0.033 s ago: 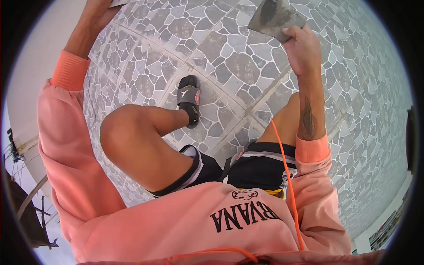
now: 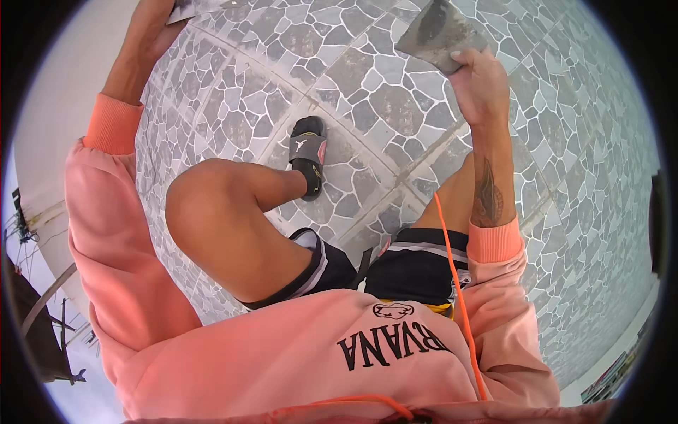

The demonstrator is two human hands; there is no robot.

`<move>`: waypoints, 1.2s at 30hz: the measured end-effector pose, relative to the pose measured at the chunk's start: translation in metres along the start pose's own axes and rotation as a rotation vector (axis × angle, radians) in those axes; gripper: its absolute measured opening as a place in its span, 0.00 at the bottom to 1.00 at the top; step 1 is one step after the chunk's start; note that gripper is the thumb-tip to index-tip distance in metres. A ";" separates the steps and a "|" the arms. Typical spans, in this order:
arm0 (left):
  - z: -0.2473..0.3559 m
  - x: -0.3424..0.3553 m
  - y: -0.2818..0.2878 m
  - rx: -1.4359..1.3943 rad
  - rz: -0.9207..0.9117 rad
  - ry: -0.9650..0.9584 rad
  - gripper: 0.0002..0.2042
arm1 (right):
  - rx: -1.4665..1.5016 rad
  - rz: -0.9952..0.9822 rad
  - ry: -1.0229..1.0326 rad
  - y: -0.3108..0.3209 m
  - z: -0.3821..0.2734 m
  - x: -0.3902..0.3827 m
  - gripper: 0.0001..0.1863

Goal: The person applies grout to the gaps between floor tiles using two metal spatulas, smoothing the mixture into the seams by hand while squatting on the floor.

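At the upper right my right hand (image 2: 482, 88) is closed, thumb on top, around the near corner of a flat grey square plate (image 2: 446, 35) with dark, damp-looking smears. The plate is held over the patterned floor tiles (image 2: 392, 106). My left hand (image 2: 154, 32), at the upper left, is cut by the picture's edge. Its fingers close on a thin, pale, flat piece with a straight edge (image 2: 185, 10); most of that piece lies outside the view, so its kind does not show.
Grey stone-pattern tiles with pale joints spread around me. My foot in a black slide sandal (image 2: 308, 152) stands on them, below my bent knee (image 2: 205, 187). A pale wall (image 2: 60, 106) rises at the left. An orange drawstring (image 2: 452, 261) hangs by my right forearm.
My left hand sits slightly lower and shows more of the pale flat piece. My right hand and the grey plate have shifted slightly in the picture, the plate still gripped.
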State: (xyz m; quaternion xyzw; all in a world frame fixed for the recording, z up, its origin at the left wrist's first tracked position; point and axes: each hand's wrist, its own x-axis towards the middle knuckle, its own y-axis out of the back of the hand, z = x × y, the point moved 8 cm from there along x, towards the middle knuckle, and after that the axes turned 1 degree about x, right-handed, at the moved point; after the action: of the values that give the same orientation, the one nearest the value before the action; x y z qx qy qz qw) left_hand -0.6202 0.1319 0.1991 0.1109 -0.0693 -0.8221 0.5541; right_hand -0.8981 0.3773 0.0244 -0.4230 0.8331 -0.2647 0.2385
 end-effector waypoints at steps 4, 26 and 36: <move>-0.047 -0.098 0.101 -0.168 0.252 0.143 0.15 | 0.219 -0.078 -0.310 -0.008 0.094 0.002 0.22; -0.300 -0.483 0.336 -0.475 1.226 0.308 0.12 | -0.131 -0.171 -0.642 -0.028 0.184 -0.013 0.22; -0.506 -0.418 0.451 -0.288 0.973 0.421 0.15 | -0.344 -0.436 -0.864 -0.074 0.303 -0.057 0.22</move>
State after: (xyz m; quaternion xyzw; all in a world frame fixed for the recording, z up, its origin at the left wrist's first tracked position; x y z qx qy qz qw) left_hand 0.0660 0.3542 -0.1391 0.1512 0.1131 -0.4322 0.8818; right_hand -0.6372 0.3152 -0.1442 -0.6907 0.5826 0.0314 0.4272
